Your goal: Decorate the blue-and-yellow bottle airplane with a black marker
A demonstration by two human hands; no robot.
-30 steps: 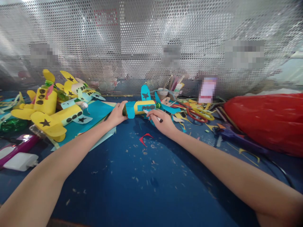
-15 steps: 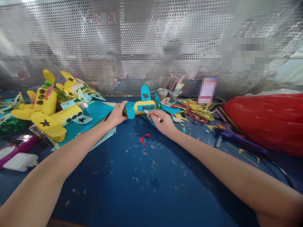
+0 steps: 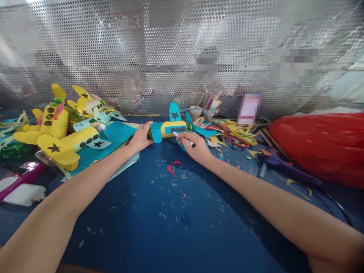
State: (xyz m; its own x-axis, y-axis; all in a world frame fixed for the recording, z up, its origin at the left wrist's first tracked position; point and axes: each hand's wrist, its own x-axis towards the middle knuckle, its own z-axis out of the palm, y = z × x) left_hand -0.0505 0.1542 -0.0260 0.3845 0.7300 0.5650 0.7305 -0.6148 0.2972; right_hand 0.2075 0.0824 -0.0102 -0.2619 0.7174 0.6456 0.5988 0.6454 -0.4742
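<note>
A toy plane [image 3: 167, 125], made from a green bottle wrapped in yellow and blue paper, lies on its side across the far part of the table. My left hand [image 3: 141, 137] is closed around its bottle end at the left. In my right hand [image 3: 196, 146] a black-capped white marker [image 3: 184, 139] is pinched, its tip at the blue strip [image 3: 178, 129] on the plane's side. Dark ovals are drawn along that strip. One blue wing [image 3: 174, 112] with a dark star stands up behind the body.
Several yellow paper-and-bottle planes [image 3: 66, 142] lie at the left over blue paper sheets [image 3: 113, 136]. Scissors [image 3: 237, 138] and paper scraps are to the right, near a purple glue gun [image 3: 287, 168] and a red bag [image 3: 321, 144]. Cups of sticks [image 3: 195, 112] stand by the perforated screen [image 3: 170, 49].
The marker tip has shifted very slightly along the blue strip, and the dark marking there looks a little different. My left hand and the plane have stayed in place.
</note>
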